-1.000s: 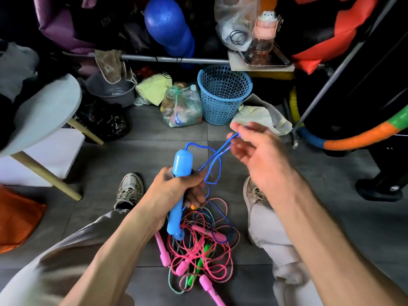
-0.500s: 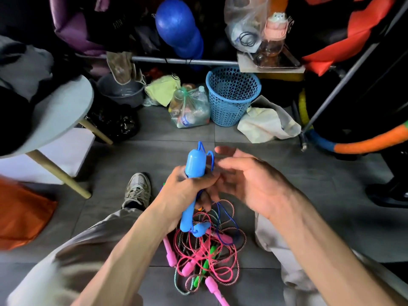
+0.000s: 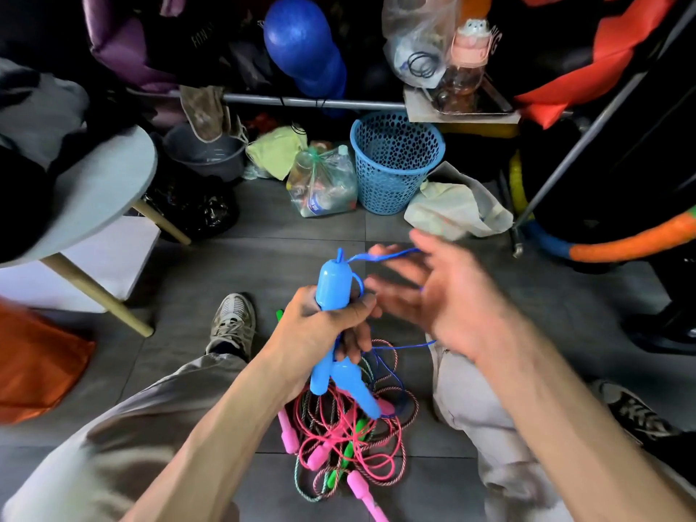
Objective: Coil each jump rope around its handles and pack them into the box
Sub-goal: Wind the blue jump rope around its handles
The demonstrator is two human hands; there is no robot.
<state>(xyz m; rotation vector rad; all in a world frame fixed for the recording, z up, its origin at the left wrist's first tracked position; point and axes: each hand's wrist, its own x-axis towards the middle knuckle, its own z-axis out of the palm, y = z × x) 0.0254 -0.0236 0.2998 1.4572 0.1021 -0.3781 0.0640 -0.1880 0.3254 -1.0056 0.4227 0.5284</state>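
My left hand (image 3: 320,329) grips the two blue jump-rope handles (image 3: 333,284) together, one pointing up, the other (image 3: 356,382) angled down. The thin blue rope (image 3: 388,255) runs from the upper handle's top across the fingers of my right hand (image 3: 440,299), which is blurred with fingers spread to the right of the handles; its hold on the rope is unclear. On the floor between my legs lies a tangled pile of ropes (image 3: 350,438) with pink handles (image 3: 288,433) and green handles (image 3: 350,450). No box is in view.
A blue mesh basket (image 3: 393,160) and a bag of bottles (image 3: 322,182) stand on the grey tiles ahead. A round white stool (image 3: 98,190) is at left, an orange bag (image 3: 34,367) lower left, a padded hoop (image 3: 617,246) at right. My shoes (image 3: 233,322) flank the pile.
My right hand came in against the handles, then swung out to the right again, carrying the blue rope around them. The left hand kept its grip and tilted slightly.
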